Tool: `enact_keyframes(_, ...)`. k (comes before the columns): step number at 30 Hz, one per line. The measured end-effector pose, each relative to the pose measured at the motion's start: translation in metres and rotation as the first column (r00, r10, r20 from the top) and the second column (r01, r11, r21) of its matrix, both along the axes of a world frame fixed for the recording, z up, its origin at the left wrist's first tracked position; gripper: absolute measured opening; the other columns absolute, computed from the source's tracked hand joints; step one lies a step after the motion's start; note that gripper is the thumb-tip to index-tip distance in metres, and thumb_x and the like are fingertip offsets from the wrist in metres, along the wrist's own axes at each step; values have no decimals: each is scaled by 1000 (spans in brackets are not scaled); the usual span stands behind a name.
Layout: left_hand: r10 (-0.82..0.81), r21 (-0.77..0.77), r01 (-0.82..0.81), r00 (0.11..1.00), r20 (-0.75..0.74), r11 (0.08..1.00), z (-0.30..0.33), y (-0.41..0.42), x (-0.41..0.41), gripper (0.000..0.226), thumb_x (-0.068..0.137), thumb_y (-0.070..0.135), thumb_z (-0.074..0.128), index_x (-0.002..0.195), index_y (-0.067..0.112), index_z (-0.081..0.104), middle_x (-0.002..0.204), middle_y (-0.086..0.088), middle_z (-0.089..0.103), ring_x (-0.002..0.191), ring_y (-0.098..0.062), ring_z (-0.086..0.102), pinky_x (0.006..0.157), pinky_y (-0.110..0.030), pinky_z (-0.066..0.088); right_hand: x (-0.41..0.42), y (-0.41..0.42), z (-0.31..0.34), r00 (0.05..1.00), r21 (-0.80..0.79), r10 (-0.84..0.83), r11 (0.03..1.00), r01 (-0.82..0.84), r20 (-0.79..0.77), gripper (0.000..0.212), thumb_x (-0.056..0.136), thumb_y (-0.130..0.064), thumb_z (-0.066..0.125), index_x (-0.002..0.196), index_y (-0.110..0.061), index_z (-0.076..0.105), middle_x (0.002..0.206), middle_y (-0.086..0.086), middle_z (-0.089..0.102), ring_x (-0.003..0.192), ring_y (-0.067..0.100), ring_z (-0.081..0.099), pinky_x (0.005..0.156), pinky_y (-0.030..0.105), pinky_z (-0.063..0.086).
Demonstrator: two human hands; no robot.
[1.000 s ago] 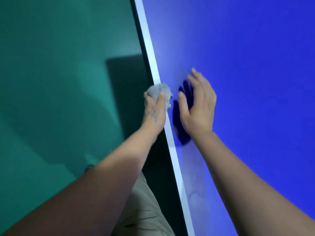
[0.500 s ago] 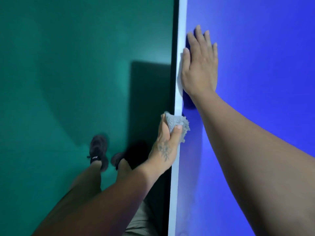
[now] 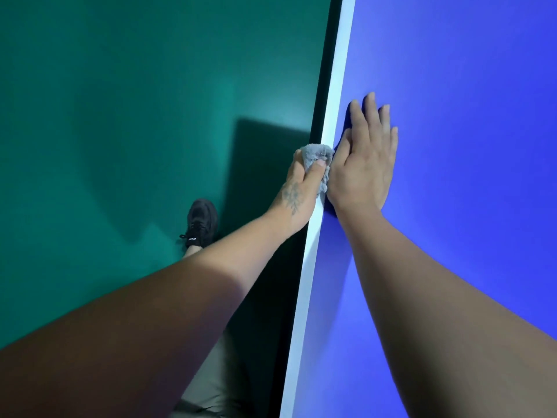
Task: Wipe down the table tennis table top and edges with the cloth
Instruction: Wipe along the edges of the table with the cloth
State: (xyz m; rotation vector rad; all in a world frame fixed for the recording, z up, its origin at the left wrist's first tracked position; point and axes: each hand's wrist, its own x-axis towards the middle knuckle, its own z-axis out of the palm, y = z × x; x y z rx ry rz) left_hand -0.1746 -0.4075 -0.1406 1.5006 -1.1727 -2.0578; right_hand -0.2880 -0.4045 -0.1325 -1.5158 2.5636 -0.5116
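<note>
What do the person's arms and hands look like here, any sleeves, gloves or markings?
Both forearms are bare: no sleeves, gloves, watch or rings visible. The left hand carries a dark leafy tattoo on its back, toward the wrist. The right hand shows no markings.

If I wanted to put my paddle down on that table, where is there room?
The blue table top lies bare right of the right hand, and above its fingertips. It is crowded at the white edge line, where the left hand grips the grey cloth beside the right hand.
</note>
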Motion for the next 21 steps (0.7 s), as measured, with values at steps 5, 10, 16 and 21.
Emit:
enact_keyframes(5, 7, 39, -8, 1000, 15, 999, 1, 48, 14, 23, 115, 38, 39, 137, 41, 46, 132, 10, 57, 103, 30, 50, 87, 7, 31, 0, -2, 1, 1000, 50, 9, 999, -8, -13, 56, 110, -27, 34, 166, -21, 39, 177, -3, 24, 166, 23, 13, 135, 44, 6)
enact_keyframes(10, -35, 152, 33, 999, 5, 988, -4, 64, 28, 84, 93, 72, 40, 167, 36, 25, 165, 20, 38, 148, 13, 33, 120, -15, 22, 0, -3, 2, 1000, 71, -2, 997, 1, 16, 56, 111, -28, 35, 166, -22, 38, 178, -5, 22, 166, 20, 10, 135, 44, 5)
enact_keyframes(16, -22, 120, 21, 1000, 13, 993, -4, -55, -15, 53, 116, 47, 30, 165, 28, 36, 162, 10, 45, 146, -1, 41, 97, -2, 25, -1, -3, 2, 999, 47, -8, 999, 6, 51, 55, 111, -28, 43, 165, -20, 40, 178, -4, 23, 166, 19, 10, 135, 48, 8)
enact_keyframes(21, -80, -49, 79, 997, -14, 996, 2, -142, -56, 56, 109, 53, 39, 155, 22, 37, 143, 8, 46, 123, -8, 50, 100, -20, 30, -3, -5, 1, 999, 55, -5, 998, 3, 36, 55, 110, -26, 44, 164, -17, 42, 177, -1, 25, 166, 22, 11, 134, 52, 11)
